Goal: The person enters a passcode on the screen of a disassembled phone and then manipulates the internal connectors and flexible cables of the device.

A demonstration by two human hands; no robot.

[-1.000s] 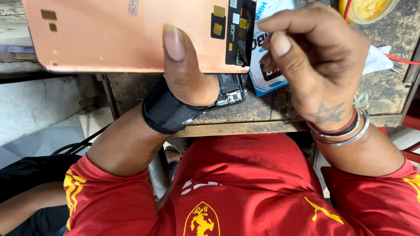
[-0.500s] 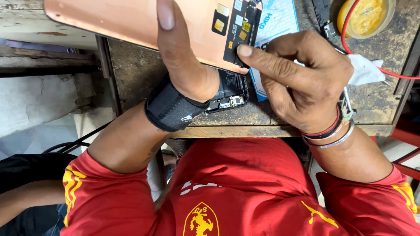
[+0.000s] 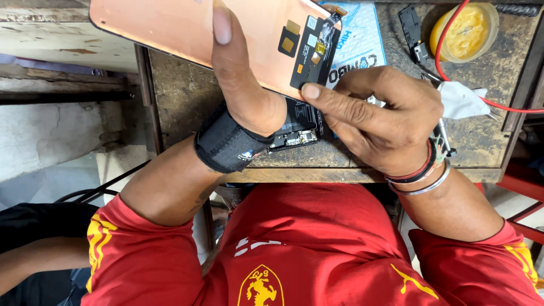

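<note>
the phone panel [image 3: 170, 28] is a coppery pink, with a black patch and small gold squares at its right end. below it, the opened phone body [image 3: 297, 127] is black with silvery bits. the wrist brace [image 3: 224, 144] is black. right of the panel lie a blue-and-white packet [image 3: 357, 39], a yellow tub [image 3: 467, 31] crossed by a red wire [image 3: 453, 22], and a white cloth [image 3: 462, 102]. the tabletop [image 3: 181, 96] is mottled dark brown. the shirt [image 3: 317, 238] is red with yellow marks.

A small phone-repair workshop, judging by the worn, stained wooden surface [image 3: 187, 96] strewn with an opened phone body [image 3: 297, 127], a loose black part [image 3: 412, 31], a yellow pot of paste [image 3: 464, 31] and a red wire [image 3: 481, 99].
</note>
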